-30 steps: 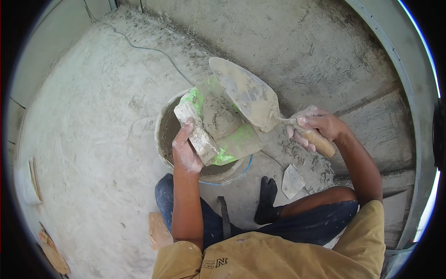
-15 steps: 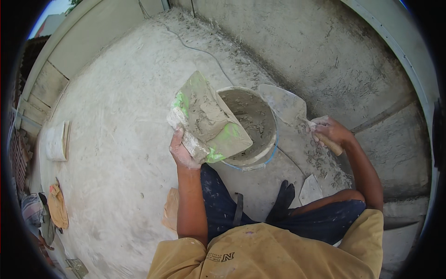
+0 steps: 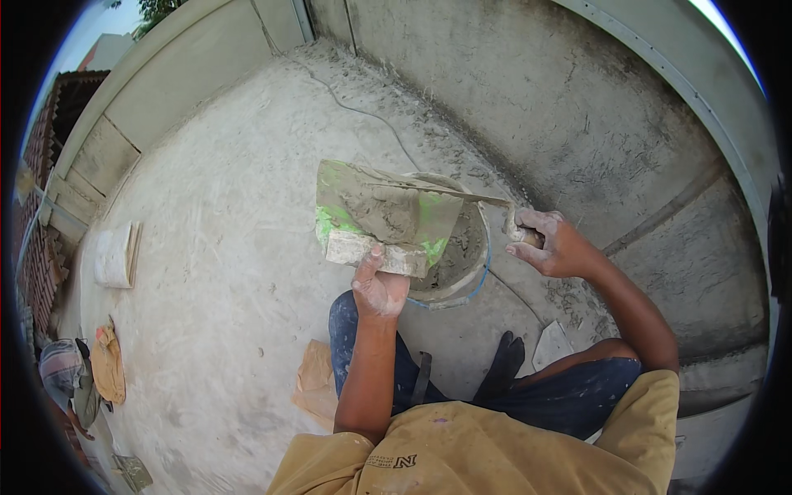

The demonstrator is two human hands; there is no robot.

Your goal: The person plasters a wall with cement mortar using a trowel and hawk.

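Note:
My left hand (image 3: 381, 290) is closed round the pale, caked grip of a plasterer's hawk (image 3: 332, 219), a flat board with bright green patches. Grey wet mortar (image 3: 381, 213) lies heaped on the board. In my right hand (image 3: 557, 245) is the handle of a trowel (image 3: 474, 196). Its blade, seen nearly edge-on, reaches left across the far side of the board and meets the mortar, which partly hides its tip. Behind and below the hawk stands a bucket (image 3: 473, 247) smeared inside with mortar; the board covers its left part.
A rough grey wall (image 3: 643, 124) rises along the right, crumbs of mortar at its foot. A cable (image 3: 363, 107) runs over the concrete floor towards the bucket. Brown paper (image 3: 316, 384) lies by my left leg, a pale sack (image 3: 115, 256) farther left. Another person (image 3: 66, 371) is at the far left.
The trowel has swung left from beside the bucket onto the hawk's mortar, its blade turned edge-on. My left hand has shifted right and turned the hawk, its grip now lying nearer to me.

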